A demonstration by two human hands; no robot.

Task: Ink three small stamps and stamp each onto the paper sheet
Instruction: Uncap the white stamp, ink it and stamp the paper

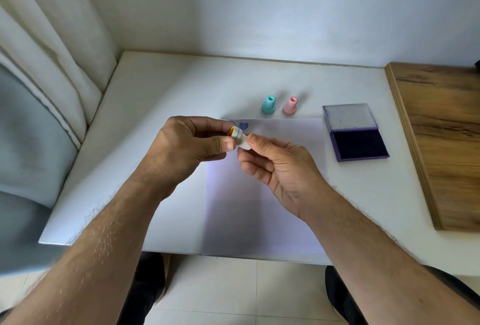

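Both hands (233,148) around white stamp (240,140)

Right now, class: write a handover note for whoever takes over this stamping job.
Left hand and right hand together hold the white stamp above the paper sheet.
Teal stamp and pink stamp stand upright beyond the sheet; ink pad lies open at right.
Done: a heart print and another, partly hidden print at the sheet's top.
Left: apparently ink and stamp the white one.
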